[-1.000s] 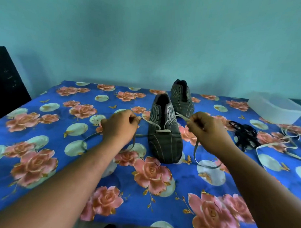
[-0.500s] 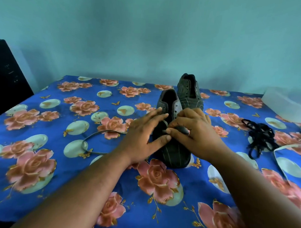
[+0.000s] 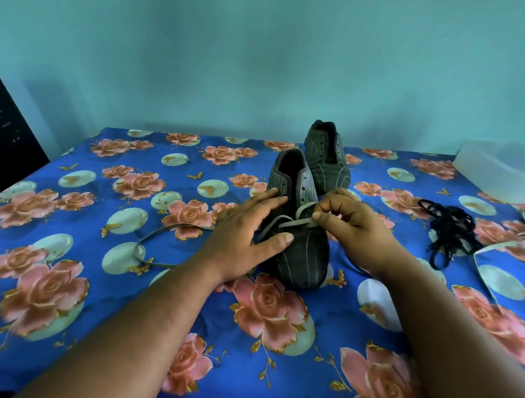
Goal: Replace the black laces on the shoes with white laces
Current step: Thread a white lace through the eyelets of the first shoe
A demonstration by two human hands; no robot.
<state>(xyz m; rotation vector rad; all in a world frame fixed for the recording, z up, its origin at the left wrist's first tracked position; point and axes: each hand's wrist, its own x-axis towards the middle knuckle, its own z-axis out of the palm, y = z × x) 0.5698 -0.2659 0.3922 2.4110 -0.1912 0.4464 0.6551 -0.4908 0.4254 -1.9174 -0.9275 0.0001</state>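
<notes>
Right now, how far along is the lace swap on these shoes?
Done: the black laces lie in a heap on the cloth, off both shoes. In hand: the right hand pinches the white lace at the near shoe's lowest eyelets while the left hand steadies it. Left: its upper eyelets, and the far shoe, which shows no lace.

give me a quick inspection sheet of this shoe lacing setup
surface: table under a blue cloth with pink roses.
job's things: near shoe with a white lace across its lowest holes, loose end trailing left; far shoe unlaced, behind it; black laces piled to the right; more white lace beside that pile.
clutter: clear plastic box at far right.
hands: left hand rests open on the near shoe, fingers straight; right hand pinches the white lace.
cables: nothing seen.
surroundings: teal wall; dark object at left edge.
</notes>
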